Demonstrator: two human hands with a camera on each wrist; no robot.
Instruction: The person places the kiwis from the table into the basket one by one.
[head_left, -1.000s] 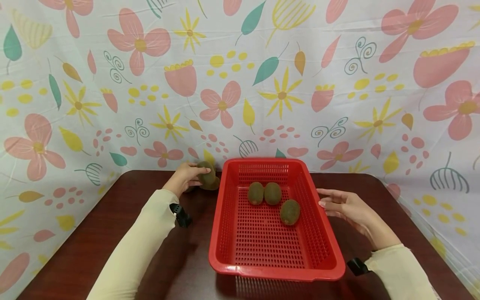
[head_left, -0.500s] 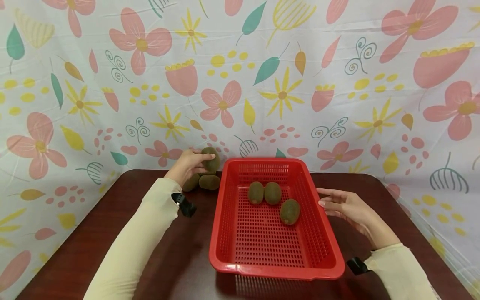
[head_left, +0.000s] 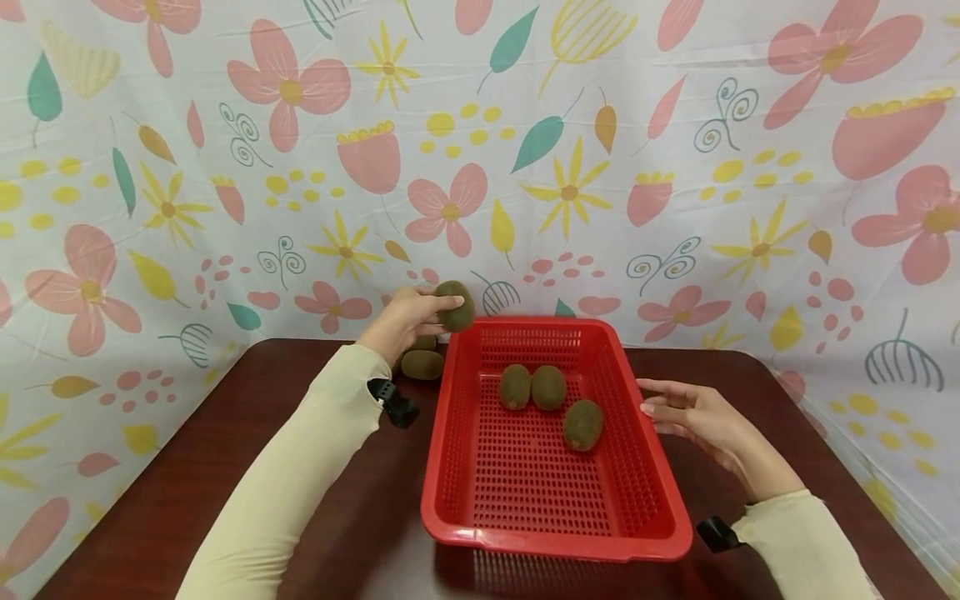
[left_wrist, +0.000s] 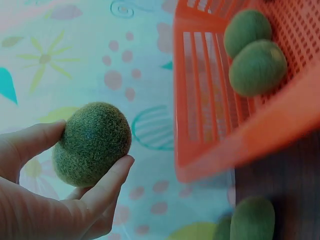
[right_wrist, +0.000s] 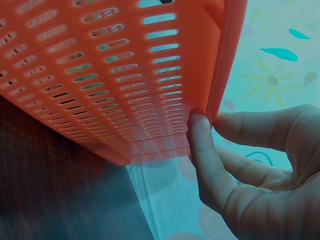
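My left hand (head_left: 414, 315) holds a brown fuzzy kiwi (head_left: 455, 307) between thumb and fingers, raised beside the far left corner of a red plastic basket (head_left: 555, 546). In the left wrist view the same kiwi (left_wrist: 92, 145) sits at the fingertips, apart from the basket wall. Inside the basket lie three kiwis: two side by side (head_left: 515, 387) and one (head_left: 582, 425) nearer the right wall. My right hand (head_left: 697, 417) is at the basket's right rim; in the right wrist view its fingertips (right_wrist: 200, 122) pinch the rim edge.
More kiwis (head_left: 422, 365) lie on the dark wooden table (head_left: 360, 508) left of the basket, partly hidden by my left hand. A floral cloth (head_left: 450, 125) hangs behind the table. Black straps (head_left: 393, 404) are on both wrists.
My left hand has lifted the kiwi from the others at the back left and carried it up and right to the basket's corner. My right hand has stayed at the rim.
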